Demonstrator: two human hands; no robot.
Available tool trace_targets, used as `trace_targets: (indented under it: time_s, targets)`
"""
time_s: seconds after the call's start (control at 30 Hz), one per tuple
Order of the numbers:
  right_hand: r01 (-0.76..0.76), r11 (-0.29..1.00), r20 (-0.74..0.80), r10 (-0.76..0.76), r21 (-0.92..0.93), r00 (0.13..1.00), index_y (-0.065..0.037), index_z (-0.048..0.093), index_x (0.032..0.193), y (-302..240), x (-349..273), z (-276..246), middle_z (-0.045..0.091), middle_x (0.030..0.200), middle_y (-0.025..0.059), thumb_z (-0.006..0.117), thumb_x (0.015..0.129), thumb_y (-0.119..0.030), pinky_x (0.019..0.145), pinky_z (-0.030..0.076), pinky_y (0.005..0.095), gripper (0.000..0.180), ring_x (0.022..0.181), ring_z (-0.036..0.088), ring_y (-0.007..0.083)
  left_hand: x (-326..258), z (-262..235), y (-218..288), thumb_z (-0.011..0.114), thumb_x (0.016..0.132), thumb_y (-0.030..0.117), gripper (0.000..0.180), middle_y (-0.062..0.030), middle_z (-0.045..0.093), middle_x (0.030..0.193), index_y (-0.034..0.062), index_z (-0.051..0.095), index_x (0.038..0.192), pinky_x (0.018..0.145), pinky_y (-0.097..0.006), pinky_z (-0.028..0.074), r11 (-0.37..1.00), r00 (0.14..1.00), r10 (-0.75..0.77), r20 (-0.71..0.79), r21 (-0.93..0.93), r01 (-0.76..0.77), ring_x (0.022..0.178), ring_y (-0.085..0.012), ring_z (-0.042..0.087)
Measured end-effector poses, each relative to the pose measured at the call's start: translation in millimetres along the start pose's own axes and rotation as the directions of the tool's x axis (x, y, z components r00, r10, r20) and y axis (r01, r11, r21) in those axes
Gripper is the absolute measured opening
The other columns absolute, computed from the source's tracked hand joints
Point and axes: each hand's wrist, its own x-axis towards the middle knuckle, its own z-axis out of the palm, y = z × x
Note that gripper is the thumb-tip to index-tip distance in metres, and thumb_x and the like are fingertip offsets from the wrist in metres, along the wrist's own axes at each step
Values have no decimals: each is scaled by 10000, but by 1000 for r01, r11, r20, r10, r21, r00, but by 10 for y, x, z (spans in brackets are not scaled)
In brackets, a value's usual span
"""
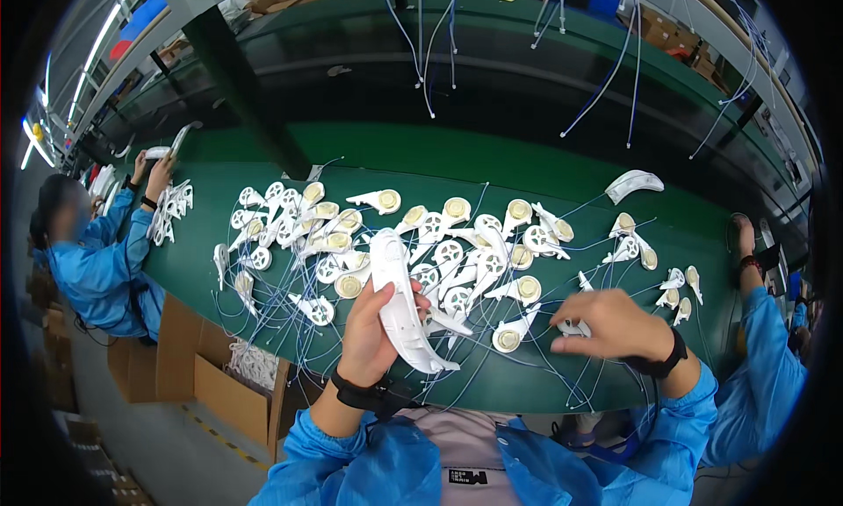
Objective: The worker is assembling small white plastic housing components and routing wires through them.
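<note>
A smooth, glossy white plastic shell (402,304), long and gently curved with a rounded upper end and a tapering lower tip, stands nearly upright in the left hand (373,330). The fingers wrap its left edge and the thumb lies across its front, so the hand is closed around it just above the near edge of the table (544,168).

The table has a matte dark green top, and its near edge bows across the view. Spread over its middle is a dense scatter of small white plastic parts (439,243), each with a round disc end, some with spoked openings and some with a tan, cream-coloured centre, all trailing thin pale blue wires (281,330) that loop and tangle over the green. A separate curved white shell (634,183) lies apart at the far right, with bare green around it; the far strip of the table is also open.

The right hand (610,323) rests low on the table at the right of the pile, fingers curled narrow over a small white piece (572,329); whether it actually grips it is hard to tell.

At the left edge a person in a blue coat (97,260) holds white parts, and another blue sleeve (768,348) reaches in at the right. A brown cardboard box (228,392) sits below the table's left side.
</note>
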Motion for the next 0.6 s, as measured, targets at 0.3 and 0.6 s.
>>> trace_targets:
  time_s: [0.3,0.6]
  targets:
    - [1,878,-183,99,480,978,22,664,1030,34,861,263,671,796,106,687,851,-211,578,496,257,294,669,633,160,35,237,14,469,947,89,352,-174,602,1035,-2,415,1282,781,-401,532,988,992,120,46,89,-124,844,-283,647]
    - [-97,940,-341,213,327,916,-1,682,977,562,1415,83,677,799,101,667,855,-206,611,491,273,240,665,626,150,30,163,257,453,860,-15,413,-188,562,1105,-15,405,1270,852,-522,551,994,988,37,152,93,-52,976,-303,618]
